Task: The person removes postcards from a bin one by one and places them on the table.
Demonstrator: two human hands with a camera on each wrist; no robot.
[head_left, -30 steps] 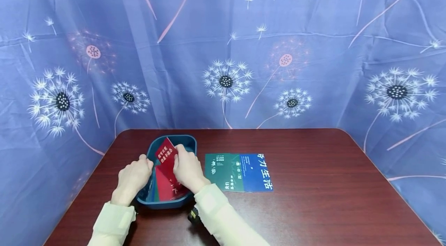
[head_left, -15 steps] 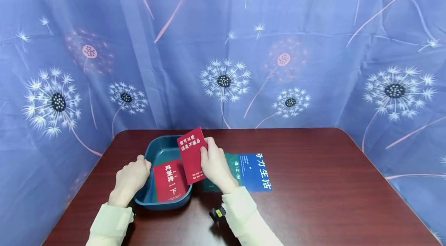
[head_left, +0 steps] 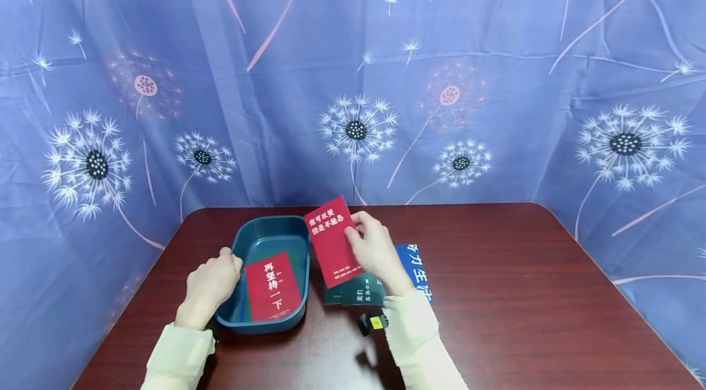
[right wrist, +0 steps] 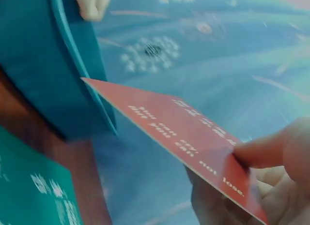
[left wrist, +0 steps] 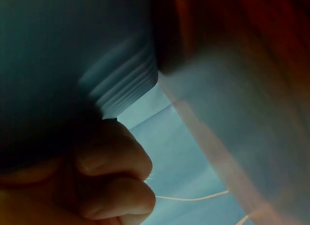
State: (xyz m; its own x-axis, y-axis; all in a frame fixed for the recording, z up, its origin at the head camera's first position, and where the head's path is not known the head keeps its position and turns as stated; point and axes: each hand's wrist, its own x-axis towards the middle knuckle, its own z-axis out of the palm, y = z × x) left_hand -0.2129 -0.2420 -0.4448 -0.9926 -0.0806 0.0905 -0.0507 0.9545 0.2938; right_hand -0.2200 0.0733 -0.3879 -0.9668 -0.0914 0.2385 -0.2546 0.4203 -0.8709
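My left hand (head_left: 211, 286) grips the left rim of a dark teal bin (head_left: 263, 327); in the left wrist view its curled fingers (left wrist: 116, 172) press against the bin's wall. A red card with white writing (head_left: 333, 243) is pinched along its right edge between the thumb and fingers of my right hand (head_left: 377, 249), held in the air just right of the bin. Another red card (head_left: 273, 286) lies inside the bin, over something green. Under the held card, green cards (head_left: 353, 293) and a blue card (head_left: 413, 267) lie on the table, partly covered by the hand.
The dark red wooden table (head_left: 524, 292) extends to the right. A blue curtain with dandelion prints (head_left: 287, 102) hangs behind it. A small black device with a yellow mark (head_left: 374, 322) sits beneath my right wrist.
My right hand has lifted the red card out of the bin and moved it right, over the green cards. The second red card in the bin is now uncovered. My left hand stays on the rim.
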